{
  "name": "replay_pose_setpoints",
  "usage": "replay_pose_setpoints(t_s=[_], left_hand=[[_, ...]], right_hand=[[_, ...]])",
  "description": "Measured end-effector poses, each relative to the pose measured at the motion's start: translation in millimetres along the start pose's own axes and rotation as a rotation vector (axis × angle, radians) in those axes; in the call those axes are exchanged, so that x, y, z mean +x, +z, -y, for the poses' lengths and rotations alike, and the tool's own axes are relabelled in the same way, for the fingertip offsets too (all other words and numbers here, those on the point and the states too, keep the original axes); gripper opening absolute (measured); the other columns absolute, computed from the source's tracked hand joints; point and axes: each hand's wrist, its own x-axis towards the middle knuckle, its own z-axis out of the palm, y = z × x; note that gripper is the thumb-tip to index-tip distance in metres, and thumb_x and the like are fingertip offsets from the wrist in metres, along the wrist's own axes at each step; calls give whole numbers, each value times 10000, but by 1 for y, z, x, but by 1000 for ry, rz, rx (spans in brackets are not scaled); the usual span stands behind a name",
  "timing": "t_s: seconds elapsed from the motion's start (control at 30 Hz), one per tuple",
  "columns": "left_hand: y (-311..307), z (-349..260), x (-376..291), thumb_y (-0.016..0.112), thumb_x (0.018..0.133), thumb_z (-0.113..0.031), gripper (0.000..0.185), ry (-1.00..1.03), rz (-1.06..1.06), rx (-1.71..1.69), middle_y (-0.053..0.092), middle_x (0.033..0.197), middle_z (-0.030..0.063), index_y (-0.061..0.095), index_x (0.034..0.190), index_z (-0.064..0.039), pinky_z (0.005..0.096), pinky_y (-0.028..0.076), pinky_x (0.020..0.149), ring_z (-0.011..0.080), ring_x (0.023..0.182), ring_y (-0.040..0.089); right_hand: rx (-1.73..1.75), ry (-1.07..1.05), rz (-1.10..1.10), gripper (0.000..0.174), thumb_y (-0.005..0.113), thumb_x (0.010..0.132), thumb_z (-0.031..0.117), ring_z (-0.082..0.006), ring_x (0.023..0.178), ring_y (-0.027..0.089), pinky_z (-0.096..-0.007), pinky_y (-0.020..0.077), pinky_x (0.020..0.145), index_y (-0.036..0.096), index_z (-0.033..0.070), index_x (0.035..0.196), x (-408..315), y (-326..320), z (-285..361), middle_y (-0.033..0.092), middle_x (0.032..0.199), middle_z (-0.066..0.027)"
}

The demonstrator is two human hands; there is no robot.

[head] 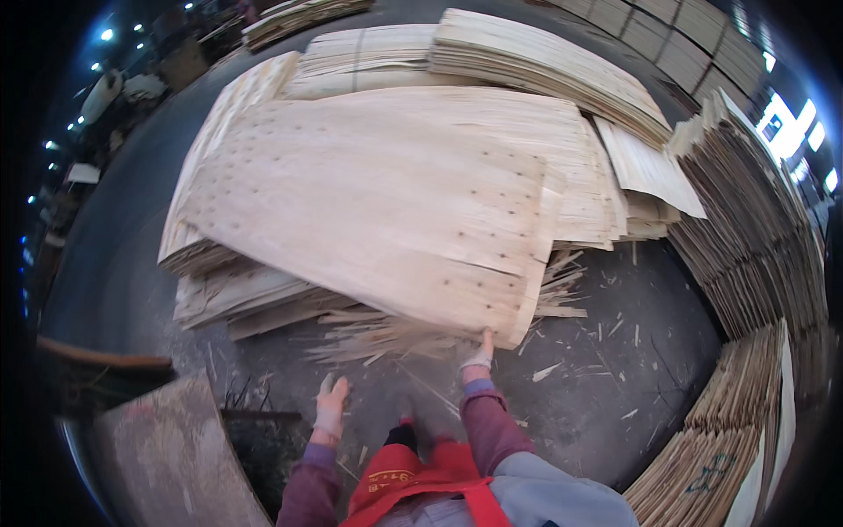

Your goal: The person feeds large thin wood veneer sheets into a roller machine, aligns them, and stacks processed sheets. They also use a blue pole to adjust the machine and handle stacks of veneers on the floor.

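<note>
A large, thin wood veneer sheet [369, 197] with rows of small holes or dark marks near its ends spreads before me. My right hand [479, 352], partly covered by a pale glove, grips its near right corner, thumb on top and the other fingers hidden beneath. A dark split runs in from the sheet's right part. My left hand [331, 402], also in a pale partial glove, hangs apart from the sheet with nothing in it. Under and behind the sheet lie more stacked veneer sheets [586, 191].
Veneer splinters [382, 336] litter the concrete floor [593, 388]. A worn board [178, 454] stands at lower left. Tall veneer stacks [744, 217] line the right side, with another bundle [718, 435] nearer me. A thick veneer stack [546, 66] lies at the back.
</note>
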Motion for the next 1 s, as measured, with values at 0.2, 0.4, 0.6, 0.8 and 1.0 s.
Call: replay_pose_setpoints(t_s=[0.2,0.4,0.6,0.8,1.0], left_hand=[[171,-25,137,581,959,-544,723,-194,316,-441,486,1438,101,360,1487,-101,483,376,1078,279,1316,466],[356,-93,163,617,969,-410,624,-35,431,-669,469,1432,123,383,1452,-92,574,385,1075,333,1290,467],[477,-95,241,558,982,-435,533,-114,243,-575,510,1377,124,450,1377,-95,573,402,1074,331,1235,504],[456,-35,296,586,950,-470,389,-6,45,-574,638,1105,43,598,1158,-142,468,498,831,257,954,603],[554,7,183,635,917,-348,263,91,-260,-394,663,956,21,629,1051,-122,351,489,664,173,778,623]], right_hand=[[-21,-131,-117,583,717,888,408,-306,1226,517,-550,408,1039,512,127,1355,-18,63,69,547,1345,-96],[-244,-284,-111,420,675,927,265,-289,1149,571,-560,463,958,549,101,1293,53,154,186,590,1271,-83],[-374,-148,175,339,634,934,262,-321,1001,617,-516,524,850,577,30,1176,137,149,314,618,1149,-141],[-359,23,-12,269,641,904,246,-306,1086,593,-486,487,910,642,69,1106,117,48,480,670,1115,-115],[-211,-269,-163,204,602,924,258,-215,1021,592,-475,406,989,618,124,1077,196,-5,742,647,1091,-58]])
